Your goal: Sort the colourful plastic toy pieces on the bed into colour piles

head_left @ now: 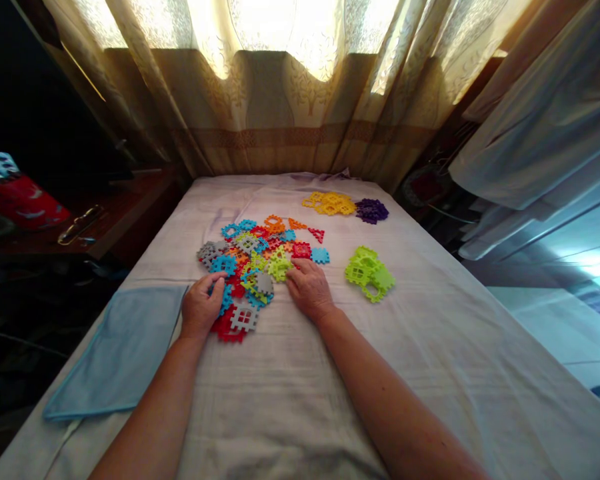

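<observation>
A mixed pile of flat notched plastic pieces in blue, red, orange, grey and green lies on the pale cloth. My left hand [201, 303] rests at the pile's left edge, its fingers closed at a blue piece [223, 265]; what it grips is partly hidden. On the pile's right side, my right hand [309, 287] has its fingers together on a light green piece [279, 264]. Near it are a red square piece [301, 250] and a blue square piece [321, 255]. A grey window-shaped piece [244, 317] lies at the front of the pile.
Separate groups of green pieces [370, 273], yellow pieces [333, 203] and purple pieces [372, 211] lie to the right and back. A light blue cloth bag [117, 350] is at the left. Curtains [290, 100] hang behind the table.
</observation>
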`<state>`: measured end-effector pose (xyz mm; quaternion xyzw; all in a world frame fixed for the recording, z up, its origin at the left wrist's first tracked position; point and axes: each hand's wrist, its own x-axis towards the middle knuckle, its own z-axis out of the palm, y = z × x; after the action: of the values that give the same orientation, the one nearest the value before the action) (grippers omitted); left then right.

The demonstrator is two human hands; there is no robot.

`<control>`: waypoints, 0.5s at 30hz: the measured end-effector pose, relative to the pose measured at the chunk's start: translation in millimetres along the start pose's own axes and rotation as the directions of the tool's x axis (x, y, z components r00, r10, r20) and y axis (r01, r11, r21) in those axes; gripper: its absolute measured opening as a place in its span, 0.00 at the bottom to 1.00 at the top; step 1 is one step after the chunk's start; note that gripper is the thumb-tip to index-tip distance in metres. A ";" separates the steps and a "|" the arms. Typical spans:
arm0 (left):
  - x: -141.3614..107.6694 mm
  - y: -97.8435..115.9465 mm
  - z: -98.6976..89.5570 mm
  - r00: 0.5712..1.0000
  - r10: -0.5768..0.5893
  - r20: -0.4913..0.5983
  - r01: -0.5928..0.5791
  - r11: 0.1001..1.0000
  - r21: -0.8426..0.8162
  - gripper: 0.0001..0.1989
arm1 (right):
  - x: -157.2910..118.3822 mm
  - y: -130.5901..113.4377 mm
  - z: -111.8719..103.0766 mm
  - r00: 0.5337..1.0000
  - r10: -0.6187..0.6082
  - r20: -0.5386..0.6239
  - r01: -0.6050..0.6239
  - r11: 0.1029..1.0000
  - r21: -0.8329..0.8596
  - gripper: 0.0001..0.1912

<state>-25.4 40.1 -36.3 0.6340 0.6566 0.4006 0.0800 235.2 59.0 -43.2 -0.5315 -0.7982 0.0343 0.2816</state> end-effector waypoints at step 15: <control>0.9 -3.5 -0.3 1.000 0.009 0.014 -0.009 1.000 0.022 0.19 | -6.4 90.0 -88.1 0.808 0.441 -0.391 -0.498 0.865 -0.053 0.11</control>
<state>-28.5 41.1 -38.0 0.6405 0.6576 0.3892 0.0758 354.4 70.9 -3.7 -0.7294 -0.5747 -0.0579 0.3665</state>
